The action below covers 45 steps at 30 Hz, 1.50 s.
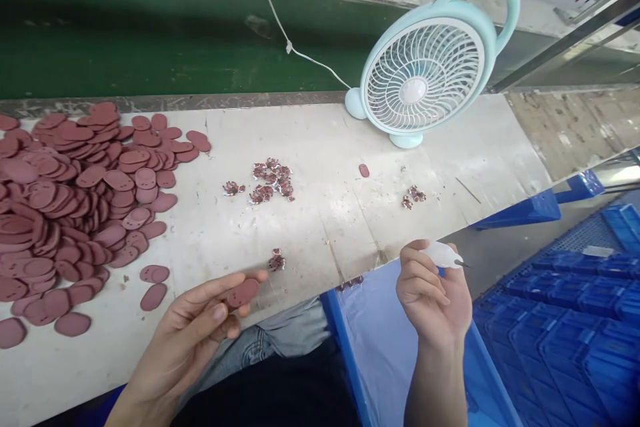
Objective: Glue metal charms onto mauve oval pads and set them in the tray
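Observation:
My left hand pinches one reddish-brown oval piece between thumb and fingers, just over the table's front edge. Small dark marks show on the piece. To the right, my right hand is closed around a white, rounded tool with a short dark tip pointing right. Near my left fingertips lies a small dark patterned part. A large heap of similar oval pieces covers the left of the table. More small patterned parts form a cluster in the middle.
A light blue fan stands at the back of the white table. One oval and a few small parts lie farther right. A lined blue bin is below the front edge, with blue crates beyond.

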Each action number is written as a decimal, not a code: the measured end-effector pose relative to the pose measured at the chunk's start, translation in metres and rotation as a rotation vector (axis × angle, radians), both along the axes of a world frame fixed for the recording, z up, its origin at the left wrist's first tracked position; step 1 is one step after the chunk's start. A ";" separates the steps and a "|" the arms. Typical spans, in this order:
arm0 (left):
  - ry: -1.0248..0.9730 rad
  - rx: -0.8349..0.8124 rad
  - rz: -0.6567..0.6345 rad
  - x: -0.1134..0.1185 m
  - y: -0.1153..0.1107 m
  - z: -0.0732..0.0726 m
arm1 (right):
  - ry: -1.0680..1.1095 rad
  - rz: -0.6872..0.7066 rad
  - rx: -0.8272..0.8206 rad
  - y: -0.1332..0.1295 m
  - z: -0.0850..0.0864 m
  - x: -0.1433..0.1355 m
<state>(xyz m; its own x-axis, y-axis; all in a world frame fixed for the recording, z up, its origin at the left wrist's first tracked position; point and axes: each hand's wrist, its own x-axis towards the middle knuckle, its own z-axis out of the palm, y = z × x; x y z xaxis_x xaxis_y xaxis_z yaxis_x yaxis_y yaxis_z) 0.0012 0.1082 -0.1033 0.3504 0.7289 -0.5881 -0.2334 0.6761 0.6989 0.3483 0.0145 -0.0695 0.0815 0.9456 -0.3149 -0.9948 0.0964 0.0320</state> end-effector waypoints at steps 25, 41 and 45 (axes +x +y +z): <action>-0.537 -0.100 0.081 0.035 -0.031 0.007 | -1.556 -0.124 -0.124 0.038 0.007 -0.167; -0.538 -0.124 0.077 0.031 -0.030 0.007 | -1.662 -0.177 -0.098 0.040 0.010 -0.176; -0.546 -0.118 0.076 0.031 -0.030 0.007 | -1.684 -0.184 -0.120 0.037 0.012 -0.178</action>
<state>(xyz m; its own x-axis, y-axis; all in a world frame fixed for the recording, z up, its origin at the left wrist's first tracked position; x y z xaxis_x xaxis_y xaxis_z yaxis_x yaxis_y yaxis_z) 0.0321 0.0782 -0.0960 0.5756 0.7041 -0.4157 -0.5911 0.7096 0.3834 0.1699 0.0511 -0.0575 0.4730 0.8655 0.1650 0.1077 0.1290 -0.9858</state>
